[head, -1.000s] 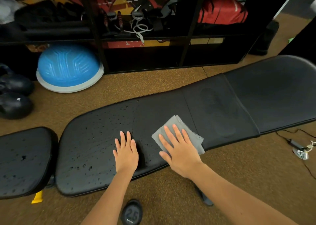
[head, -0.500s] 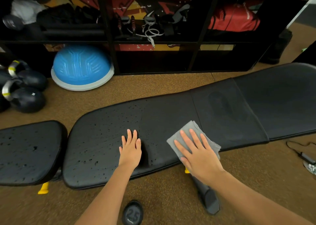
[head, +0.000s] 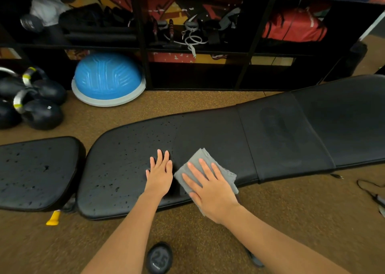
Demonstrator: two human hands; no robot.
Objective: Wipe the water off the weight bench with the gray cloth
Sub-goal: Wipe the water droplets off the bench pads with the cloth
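Observation:
A long black weight bench (head: 218,132) lies across the view, with a separate black seat pad (head: 35,169) at the left. Water drops dot the seat pad and the left part of the long pad; the part right of the cloth looks dull and dry. My right hand (head: 210,186) lies flat, fingers spread, pressing the folded gray cloth (head: 200,159) onto the pad near its front edge. My left hand (head: 160,173) rests flat on the wet pad just left of the cloth, holding nothing.
A blue half-ball trainer (head: 108,78) and black kettlebells (head: 39,107) sit on the brown floor behind the bench, in front of a black shelf unit (head: 143,44). A round 2.5 weight (head: 159,260) lies by my feet. Cables (head: 368,188) trail at the right.
The cloth under my right hand has slid left along the pad, closing the gap to my left hand. The view has shifted so the bench sits further right and the kettlebells show.

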